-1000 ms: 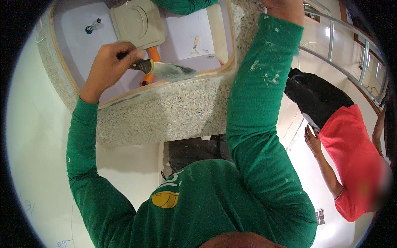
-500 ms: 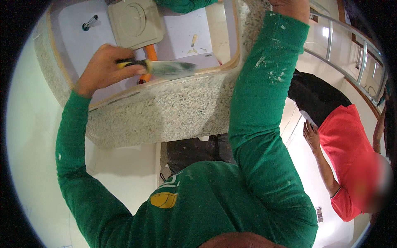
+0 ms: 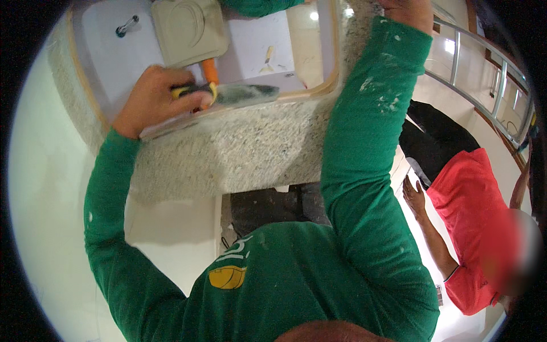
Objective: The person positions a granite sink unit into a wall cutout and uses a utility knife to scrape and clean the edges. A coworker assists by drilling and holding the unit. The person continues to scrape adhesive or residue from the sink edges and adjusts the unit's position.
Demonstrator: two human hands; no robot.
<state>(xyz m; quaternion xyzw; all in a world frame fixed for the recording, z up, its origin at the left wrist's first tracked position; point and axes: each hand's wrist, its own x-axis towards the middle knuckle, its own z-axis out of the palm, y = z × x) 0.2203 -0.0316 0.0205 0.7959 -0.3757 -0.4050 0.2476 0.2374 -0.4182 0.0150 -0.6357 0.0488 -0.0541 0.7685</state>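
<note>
Head view: putty knife (image 3: 249,94) juts rightward from left grip (image 3: 156,100).

The person's left grip (image 3: 161,100) curls closed at ten o'clock, thumb (image 3: 192,102) pointing toward three, left forearm (image 3: 107,194) running down toward eight. The right forearm (image 3: 373,108) extends toward one o'clock, where the right grip (image 3: 408,10) is partly cut off.

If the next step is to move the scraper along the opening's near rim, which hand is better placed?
Probably the left hand: it grips the scraper, with its blade beside the near rim. The right hand is farther off, partly cut by the picture's top edge.
</note>
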